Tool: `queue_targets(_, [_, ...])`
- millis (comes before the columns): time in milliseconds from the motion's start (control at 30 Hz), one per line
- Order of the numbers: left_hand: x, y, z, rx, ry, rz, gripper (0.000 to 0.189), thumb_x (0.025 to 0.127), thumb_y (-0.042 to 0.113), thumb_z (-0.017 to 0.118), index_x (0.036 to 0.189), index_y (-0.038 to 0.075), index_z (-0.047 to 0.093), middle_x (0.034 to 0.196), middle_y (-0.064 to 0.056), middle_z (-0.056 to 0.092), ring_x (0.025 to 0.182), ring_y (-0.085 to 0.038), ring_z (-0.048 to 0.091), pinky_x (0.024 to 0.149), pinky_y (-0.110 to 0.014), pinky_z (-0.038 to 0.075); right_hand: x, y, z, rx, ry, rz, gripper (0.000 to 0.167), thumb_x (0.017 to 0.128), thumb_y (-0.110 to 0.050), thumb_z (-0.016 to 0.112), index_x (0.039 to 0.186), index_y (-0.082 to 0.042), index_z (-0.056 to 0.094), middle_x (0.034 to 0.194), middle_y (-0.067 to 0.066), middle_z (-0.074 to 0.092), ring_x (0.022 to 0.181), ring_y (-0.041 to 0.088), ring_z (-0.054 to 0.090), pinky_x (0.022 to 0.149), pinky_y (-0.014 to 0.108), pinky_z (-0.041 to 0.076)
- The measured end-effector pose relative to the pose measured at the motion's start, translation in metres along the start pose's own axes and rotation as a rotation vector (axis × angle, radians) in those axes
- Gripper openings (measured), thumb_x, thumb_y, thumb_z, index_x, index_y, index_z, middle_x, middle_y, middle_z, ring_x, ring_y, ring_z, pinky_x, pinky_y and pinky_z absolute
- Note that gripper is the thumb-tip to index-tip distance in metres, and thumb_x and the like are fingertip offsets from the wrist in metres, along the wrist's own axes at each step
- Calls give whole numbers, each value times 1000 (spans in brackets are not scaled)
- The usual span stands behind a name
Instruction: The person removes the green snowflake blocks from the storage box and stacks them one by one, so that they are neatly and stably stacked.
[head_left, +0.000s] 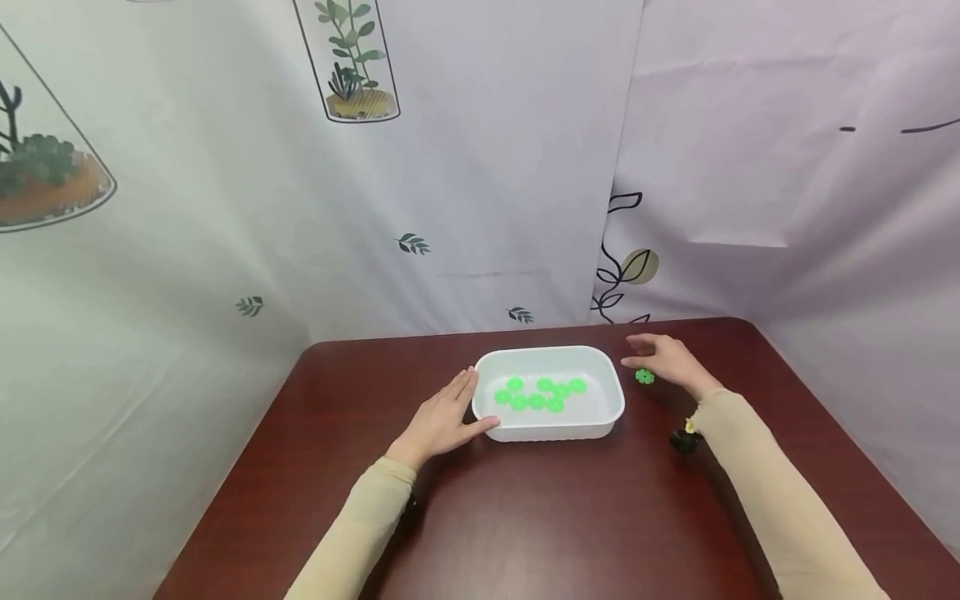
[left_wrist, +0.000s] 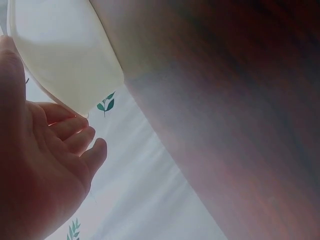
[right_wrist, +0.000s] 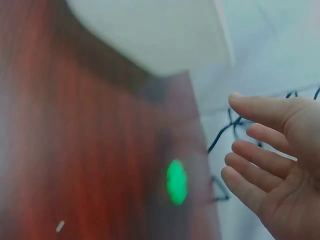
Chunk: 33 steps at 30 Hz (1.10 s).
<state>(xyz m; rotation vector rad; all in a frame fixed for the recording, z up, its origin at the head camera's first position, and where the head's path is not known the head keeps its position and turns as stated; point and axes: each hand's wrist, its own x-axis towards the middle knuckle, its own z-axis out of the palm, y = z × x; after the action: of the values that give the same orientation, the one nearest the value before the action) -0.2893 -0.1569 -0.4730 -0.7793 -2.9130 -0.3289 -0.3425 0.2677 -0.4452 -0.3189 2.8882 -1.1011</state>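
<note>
Tray [head_left: 555, 433] sitting near far edge of worktop [head_left: 570, 517]; my left hand [head_left: 440, 419] touching it, fingers extended; right hand [head_left: 670, 361] hovering by green disc [head_left: 644, 377], fingers parted, empty.

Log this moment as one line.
left hand: touching tub, left end | right hand: empty, above table | green pieces: in tub | loose piece: on table, right of tub

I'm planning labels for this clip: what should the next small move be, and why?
Probably lower the right hand to pinch the lone green disc: it lies on the table beside the white tub, similar discs are inside, and the hand is empty nearby.
</note>
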Motion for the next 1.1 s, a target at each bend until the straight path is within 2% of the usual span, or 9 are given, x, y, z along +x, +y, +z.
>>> queue_targets(267, [0, 1, 0, -3, -4, 5, 97, 93, 71, 51, 158, 3, 27, 163, -14, 28, 150, -24, 28, 114, -43, 36, 16, -40, 4, 48, 4, -45, 61, 97, -27, 69, 146, 3, 49, 141, 27, 54, 131, 43, 51, 102, 57, 45])
queue_targets(533, [-1, 1, -2, -1, 5, 6, 97, 93, 71, 51, 159, 3, 27, 163, -13, 28, 150, -24, 28, 114, -44, 36, 20, -70, 17, 69, -44, -127, 54, 97, -20, 68, 145, 2, 52, 141, 24, 56, 129, 41, 53, 103, 54, 46])
queue_targets(700, [0, 1, -4, 1, 4, 6, 97, 93, 71, 51, 158, 3, 28, 163, -14, 28, 150, -24, 28, 114, -43, 35, 22, -77, 27, 20, -76, -132, 51, 96, -20, 69, 142, -1, 56, 139, 20, 59, 126, 38, 56, 102, 54, 47])
queue_targets(933, [-1, 2, -4, -8, -1, 2, 98, 93, 72, 50, 158, 3, 27, 164, -13, 27, 150, -24, 27, 115, -43, 35, 21, -76, 36, -57, -151, -143, 46, 94, -15, 71, 134, 7, 61, 131, 24, 63, 122, 40, 60, 100, 53, 48])
queue_targets(1100, [-1, 2, -3, -1, -6, -1, 98, 93, 72, 50, 159, 3, 26, 164, -12, 26, 151, -23, 26, 115, -43, 34, 21, -73, 41, -104, -199, -147, 45, 92, -8, 73, 132, 8, 62, 128, 24, 65, 119, 40, 62, 98, 51, 50])
